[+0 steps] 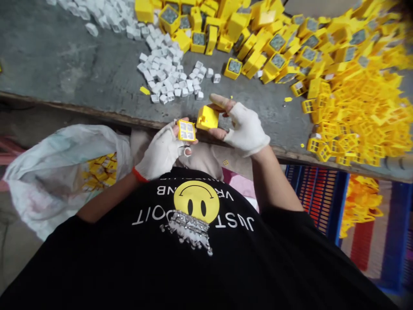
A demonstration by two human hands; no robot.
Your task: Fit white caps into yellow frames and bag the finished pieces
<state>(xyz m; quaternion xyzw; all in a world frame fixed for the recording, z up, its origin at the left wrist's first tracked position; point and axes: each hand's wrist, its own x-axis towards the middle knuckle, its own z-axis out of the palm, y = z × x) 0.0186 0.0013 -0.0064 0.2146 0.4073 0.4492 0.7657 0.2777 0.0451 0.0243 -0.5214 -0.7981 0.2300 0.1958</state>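
Observation:
My left hand (163,148), in a white fingerless glove, grips a small yellow square frame (186,130) with white pieces in its four openings. Just to the right, my right hand (243,127), gloved the same way, pinches a yellow plastic box-shaped housing (207,118) between thumb and fingers. The two parts are close together in front of the bench edge, with a narrow gap between them. On the bench beyond my hands lies a heap of small white cube-like caps (166,64). Yellow housings with grey grid-like faces (232,68) are piled behind and to the right.
A big pile of yellow window-like frames (364,112) covers the bench's right side. Below the bench, a white plastic sack (58,159) with yellow parts stands at left. Blue crates (338,206) sit at right, beside more yellow pieces (359,204). The bench (80,73) has a rough front edge.

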